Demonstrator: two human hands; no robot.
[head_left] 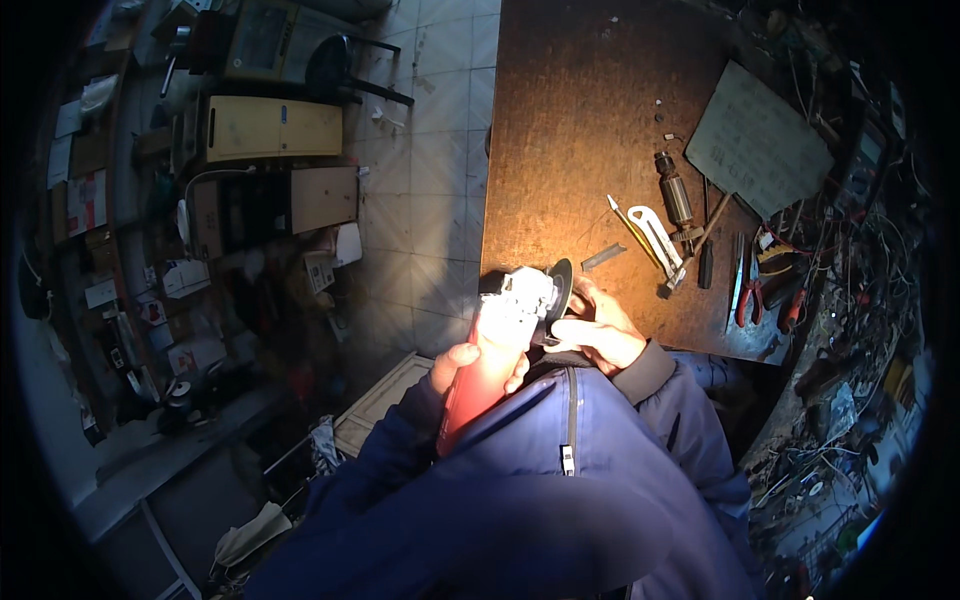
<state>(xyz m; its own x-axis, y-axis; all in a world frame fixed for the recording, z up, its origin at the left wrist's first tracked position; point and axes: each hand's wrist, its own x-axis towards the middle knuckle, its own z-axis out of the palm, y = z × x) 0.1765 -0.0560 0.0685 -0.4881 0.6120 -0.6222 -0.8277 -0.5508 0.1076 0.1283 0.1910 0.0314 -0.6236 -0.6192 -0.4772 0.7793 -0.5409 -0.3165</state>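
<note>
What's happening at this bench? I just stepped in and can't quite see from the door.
A person in a blue jacket holds a red angle grinder at the near edge of a brown workbench. The left hand wraps the red body; the right hand is at the dark disc on the grey head. A motor armature, a hammer, a screwdriver and red-handled pliers lie on the bench to the right.

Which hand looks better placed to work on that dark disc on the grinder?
Probably the right hand: it already rests against the disc. The left hand is busy gripping the grinder by its red body.
</note>
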